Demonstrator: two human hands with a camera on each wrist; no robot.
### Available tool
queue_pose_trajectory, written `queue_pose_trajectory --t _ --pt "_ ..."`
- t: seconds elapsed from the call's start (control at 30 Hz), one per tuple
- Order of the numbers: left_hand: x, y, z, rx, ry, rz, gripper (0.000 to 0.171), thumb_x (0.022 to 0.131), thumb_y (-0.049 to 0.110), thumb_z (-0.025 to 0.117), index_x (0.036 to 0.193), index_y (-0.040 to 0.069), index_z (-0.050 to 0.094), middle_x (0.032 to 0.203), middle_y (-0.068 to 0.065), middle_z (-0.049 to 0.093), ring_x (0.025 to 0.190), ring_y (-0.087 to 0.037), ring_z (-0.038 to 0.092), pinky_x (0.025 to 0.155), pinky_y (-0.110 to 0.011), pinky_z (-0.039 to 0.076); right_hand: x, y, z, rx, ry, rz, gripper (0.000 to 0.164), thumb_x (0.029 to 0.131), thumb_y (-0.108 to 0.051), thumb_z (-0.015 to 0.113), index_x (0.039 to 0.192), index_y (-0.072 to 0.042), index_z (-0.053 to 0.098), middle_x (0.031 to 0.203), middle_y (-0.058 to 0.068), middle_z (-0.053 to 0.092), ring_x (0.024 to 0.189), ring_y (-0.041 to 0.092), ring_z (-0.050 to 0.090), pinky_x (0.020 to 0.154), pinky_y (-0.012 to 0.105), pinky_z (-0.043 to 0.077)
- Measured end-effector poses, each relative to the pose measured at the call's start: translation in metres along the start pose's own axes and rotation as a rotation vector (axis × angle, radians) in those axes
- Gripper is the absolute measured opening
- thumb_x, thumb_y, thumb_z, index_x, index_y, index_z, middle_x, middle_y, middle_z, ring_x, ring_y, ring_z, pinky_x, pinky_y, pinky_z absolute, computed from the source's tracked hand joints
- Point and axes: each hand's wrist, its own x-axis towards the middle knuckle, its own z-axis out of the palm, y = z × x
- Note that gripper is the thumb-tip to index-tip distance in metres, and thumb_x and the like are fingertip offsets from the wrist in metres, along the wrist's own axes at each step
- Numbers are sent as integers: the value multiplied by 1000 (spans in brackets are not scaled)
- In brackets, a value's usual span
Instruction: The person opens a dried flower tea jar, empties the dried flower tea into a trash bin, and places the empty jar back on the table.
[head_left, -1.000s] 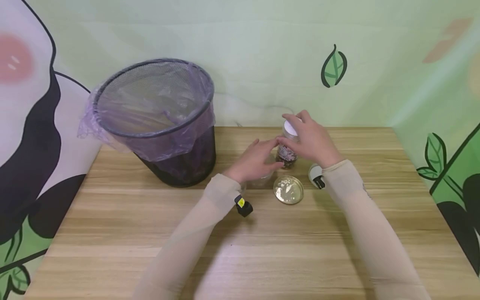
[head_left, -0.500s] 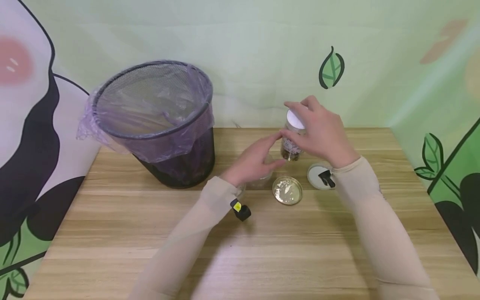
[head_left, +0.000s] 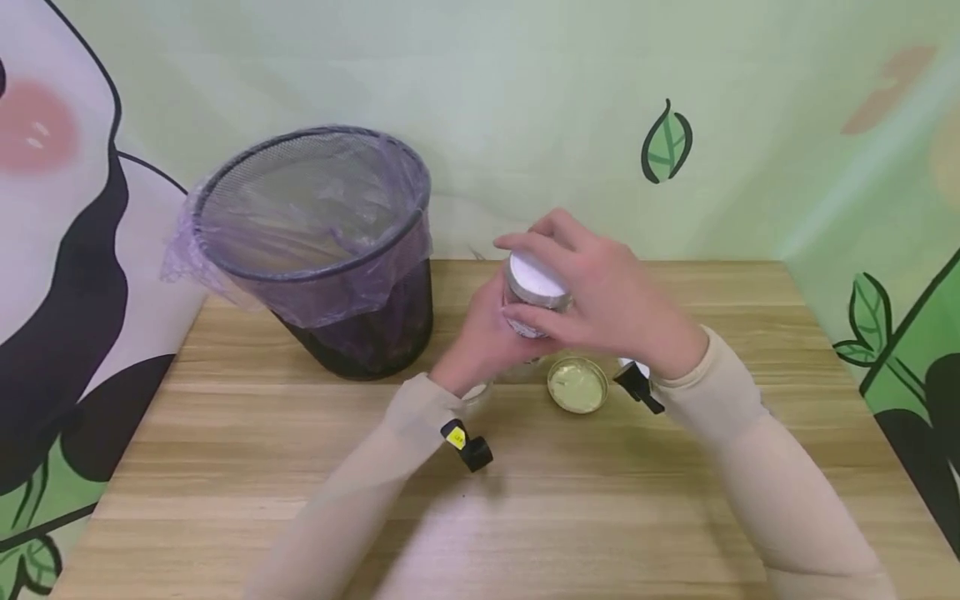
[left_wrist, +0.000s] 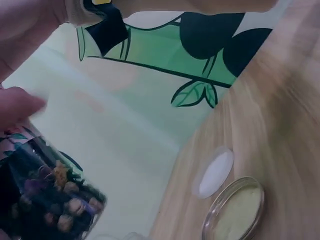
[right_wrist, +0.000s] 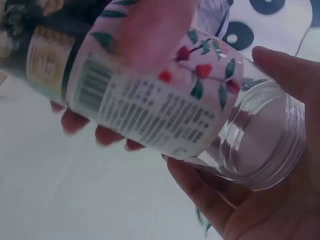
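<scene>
A clear jar (head_left: pixel 536 283) with a white top is held between both hands, raised above the table. It has a pink floral label (right_wrist: pixel 200 95) and dark, dried-flower-like bits (left_wrist: pixel 65 205) inside. My left hand (head_left: pixel 480 333) wraps round its body, with fingers and thumb on opposite sides in the right wrist view. With fingers and thumb spread round the upper end, my right hand (head_left: pixel 611 287) grips the jar. On the table below lie a round gold-rimmed lid (head_left: pixel 577 385) and a white disc (left_wrist: pixel 215 172), mostly hidden by the right wrist in the head view.
A black mesh bin (head_left: pixel 360 333) with a purple plastic liner (head_left: pixel 322 292) stands at the left back. A clear round container (head_left: pixel 476 392) is partly hidden behind the left wrist. The printed backdrop (head_left: pixel 540 125) rises behind the wooden table (head_left: pixel 570 500).
My right hand has lifted the jar off the table and brought it left and nearer. The left hand, earlier with straighter fingers, now grips the jar's body.
</scene>
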Motion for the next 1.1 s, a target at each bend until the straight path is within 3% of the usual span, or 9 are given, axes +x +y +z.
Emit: queue_pose_trajectory --t 0.13,0.27,0.37,0.47,0.6,0.87,0.93,1.1 --pt "-9 0 -1 28 28 103 82 69 1 86 141 -1 46 127 -18 64 116 -30 64 102 -35 55 -1 -8 5 -74 24 -18 58 87 -47 80 130 -11 66 107 9 61 84 24 61 68 38 58" --pt "-12 0 -2 75 33 167 82 68 3 85 141 0 47 127 -16 63 115 -28 64 102 -33 55 -1 -14 7 -215 80 17 55 85 -57 74 114 -11 67 87 6 57 69 21 54 51 35 51" --pt "-15 0 -3 98 18 158 78 68 5 86 137 0 50 122 -15 65 109 -26 65 98 -31 56 -1 -16 10 -281 132 -4 47 88 -57 68 99 -11 65 77 4 52 61 21 49 45 34 46" --pt "-19 0 -3 98 -3 134 73 68 7 88 132 0 52 118 -14 66 105 -25 66 94 -31 58 1 -15 13 -274 173 -80 38 88 -49 66 90 -11 62 74 2 48 59 19 46 44 33 45" --pt "-27 -2 -5 73 -19 97 72 67 6 89 131 1 54 116 -13 68 103 -24 67 92 -32 59 2 -10 19 -203 149 -189 28 87 -38 66 91 -11 65 73 1 46 56 14 43 45 29 44" --pt "-27 -4 -8 61 -68 97 78 65 6 89 134 2 54 117 -12 68 103 -23 67 92 -34 59 1 0 21 -191 136 -301 32 90 -43 61 94 -11 66 73 1 47 53 14 42 43 27 41" --pt "-26 -6 -9 33 -104 95 77 65 4 89 133 2 54 117 -12 68 102 -21 67 92 -33 59 1 2 21 -179 141 -321 33 91 -44 60 94 -12 67 73 0 48 53 13 43 43 27 41" --pt "-28 -11 -14 -156 -352 118 70 62 -3 85 124 -2 52 110 -17 66 95 -21 65 87 -34 60 -4 0 22 -66 80 -437 30 90 -39 65 97 -11 70 74 -1 49 54 9 45 44 24 42"
